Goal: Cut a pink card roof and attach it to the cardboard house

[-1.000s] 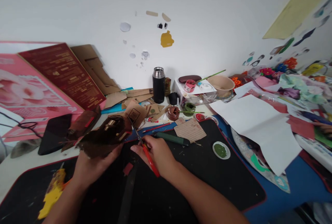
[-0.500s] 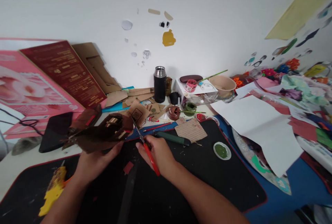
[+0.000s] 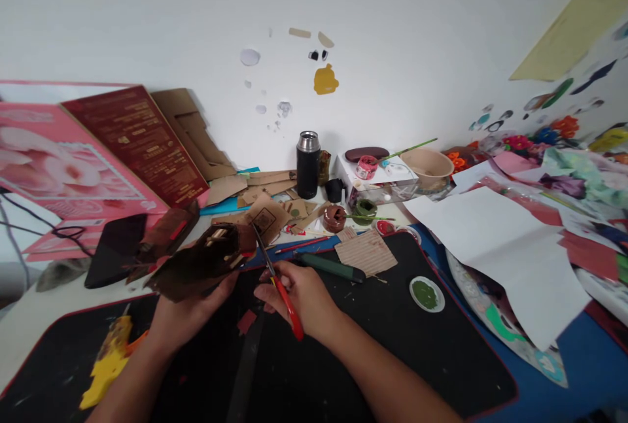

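Observation:
My left hand (image 3: 196, 315) is closed around the underside of a brown cardboard craft piece (image 3: 196, 266), a dark hollow form with small light sticks inside. In my right hand (image 3: 299, 292) is a pair of scissors (image 3: 289, 312) with red handles, fingers wrapped about them. The blades point up and away, close to the right end of the craft piece; whether they touch it I cannot tell. A scrap of red card (image 3: 246, 321) lies on the black mat (image 3: 383, 344) between my hands. Left of my left forearm rests a yellow glue gun (image 3: 108, 364).
Behind the mat stand a black thermos (image 3: 307, 168), a brown paint jar (image 3: 334, 218) and a green one (image 3: 366, 210). A green utility knife (image 3: 333, 267) and corrugated cardboard (image 3: 367, 254) lie nearby. At right are a green paint lid (image 3: 426, 294) and white paper (image 3: 510, 246); a pink box (image 3: 73, 168) is left.
The whole view has shifted slightly, so things appear a little lower and further right. My hands keep the same hold on the craft piece and the scissors.

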Demonstrator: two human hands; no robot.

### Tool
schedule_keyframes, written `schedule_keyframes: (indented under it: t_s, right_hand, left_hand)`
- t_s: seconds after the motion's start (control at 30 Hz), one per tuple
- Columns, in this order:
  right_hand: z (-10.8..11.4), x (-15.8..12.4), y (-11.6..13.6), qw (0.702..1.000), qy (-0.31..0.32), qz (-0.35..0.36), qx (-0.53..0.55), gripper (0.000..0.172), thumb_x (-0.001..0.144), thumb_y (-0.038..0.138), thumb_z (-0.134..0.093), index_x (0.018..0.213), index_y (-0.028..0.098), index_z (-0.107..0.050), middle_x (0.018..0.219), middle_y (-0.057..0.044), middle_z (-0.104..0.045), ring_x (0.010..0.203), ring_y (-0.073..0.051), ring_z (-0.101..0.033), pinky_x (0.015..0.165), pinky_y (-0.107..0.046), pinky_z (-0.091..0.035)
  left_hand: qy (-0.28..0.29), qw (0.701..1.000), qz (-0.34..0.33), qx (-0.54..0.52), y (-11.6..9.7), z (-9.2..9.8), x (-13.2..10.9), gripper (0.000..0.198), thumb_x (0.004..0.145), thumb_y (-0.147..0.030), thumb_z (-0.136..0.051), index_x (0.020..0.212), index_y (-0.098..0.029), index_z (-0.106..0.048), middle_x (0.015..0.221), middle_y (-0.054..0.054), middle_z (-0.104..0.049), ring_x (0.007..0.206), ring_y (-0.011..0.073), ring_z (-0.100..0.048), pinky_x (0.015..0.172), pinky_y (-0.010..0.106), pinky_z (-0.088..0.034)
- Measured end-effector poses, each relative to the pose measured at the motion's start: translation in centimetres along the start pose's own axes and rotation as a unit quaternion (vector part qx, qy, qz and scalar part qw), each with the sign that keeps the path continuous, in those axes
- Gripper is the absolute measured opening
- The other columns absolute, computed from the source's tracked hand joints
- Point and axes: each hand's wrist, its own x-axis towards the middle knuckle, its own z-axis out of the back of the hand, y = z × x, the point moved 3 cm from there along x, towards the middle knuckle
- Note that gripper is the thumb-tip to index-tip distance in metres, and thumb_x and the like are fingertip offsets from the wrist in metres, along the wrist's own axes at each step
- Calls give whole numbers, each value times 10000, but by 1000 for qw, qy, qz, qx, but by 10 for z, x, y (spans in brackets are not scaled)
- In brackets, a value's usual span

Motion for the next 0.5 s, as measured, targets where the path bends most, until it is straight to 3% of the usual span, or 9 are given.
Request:
schedule_keyframes:
  t_s: [0.2,0.4,0.5]
  right_hand:
    - [-3,0,2,995,59,-28,70,644,714,645,-928,1110,206,-673,751,20,-722,731,-213,-743,671,-283,-539]
    - [-7,-1,2,988,92,-28,123,689,697,633,-942,1142,205,-637,850,-15,-764,792,-223,-754,724,-307,-549]
    - [-8,0,1,990,81,-28,113,679,712,641,-930,1137,193,-650,814,-5,-737,735,-207,-730,691,-300,-540]
  left_hand:
    - [-28,1000,3,11,-3,0,0,419,971,-616,-565,1054,-296,-823,1057,29,-846,1122,339,-758,1204,583,-445]
    - [-63,997,41,-28,-12,2,4,431,960,-636,-573,1110,-287,-775,998,56,-822,1151,353,-740,1145,575,-500]
    - [-64,996,51,-43,-15,4,6,457,942,-651,-594,1131,-265,-751,1020,72,-809,1116,347,-746,1094,560,-538]
